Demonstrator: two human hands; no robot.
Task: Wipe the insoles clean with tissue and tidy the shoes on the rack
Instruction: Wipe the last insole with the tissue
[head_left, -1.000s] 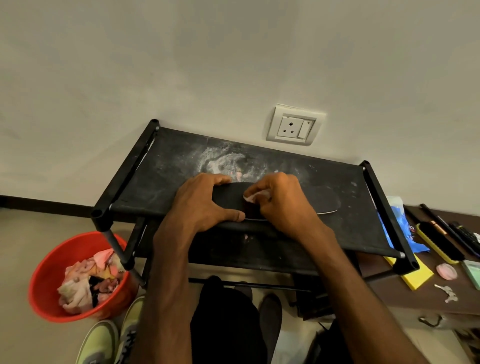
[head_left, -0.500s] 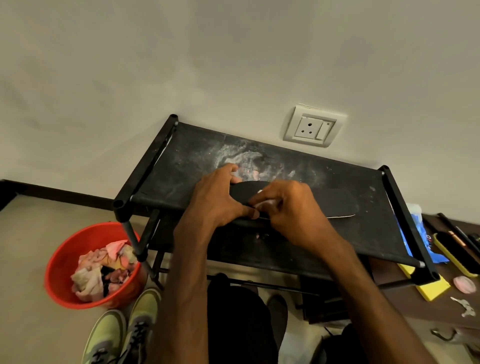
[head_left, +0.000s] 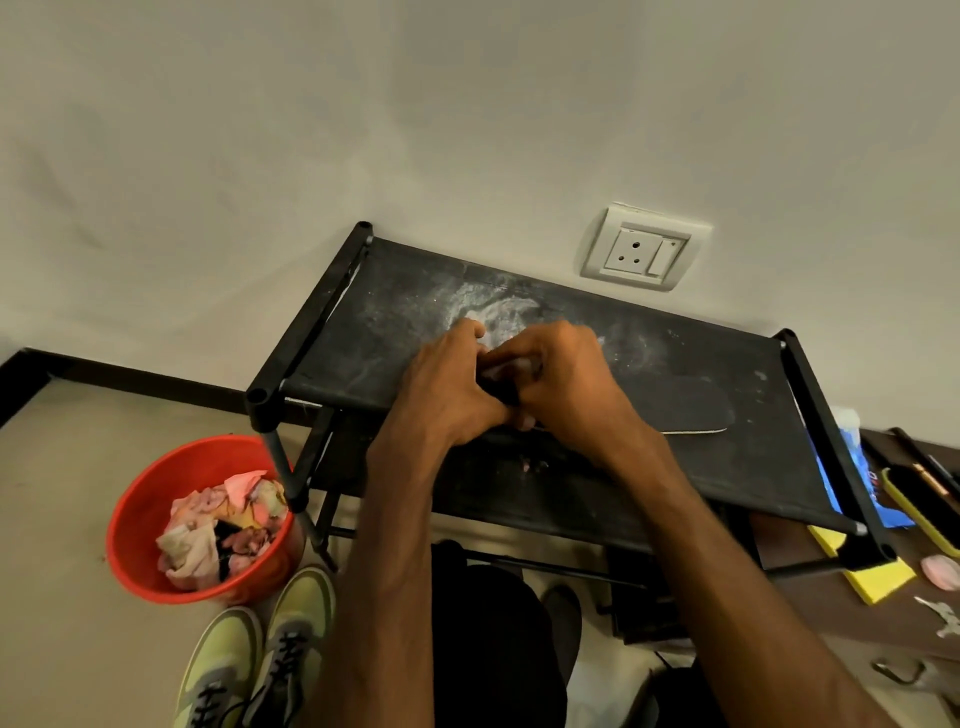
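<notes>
- The left hand (head_left: 447, 384) curls over the left end of the black insole (head_left: 691, 410), pinning it. The right hand (head_left: 566, 384) pinches a tissue (head_left: 511, 370) against it (only a pale scrap shows).
- The insole lies flat on the rack (head_left: 810, 405), on its top shelf.
- Risk: the white dust (head_left: 498, 306) just behind could smear onto it, and a hard stroke may slide it off the front edge.

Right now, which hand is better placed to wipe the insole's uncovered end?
Right. The right hand pinches the tissue and sits nearer the bare end of the insole; the left hand steadies the other end.
</notes>
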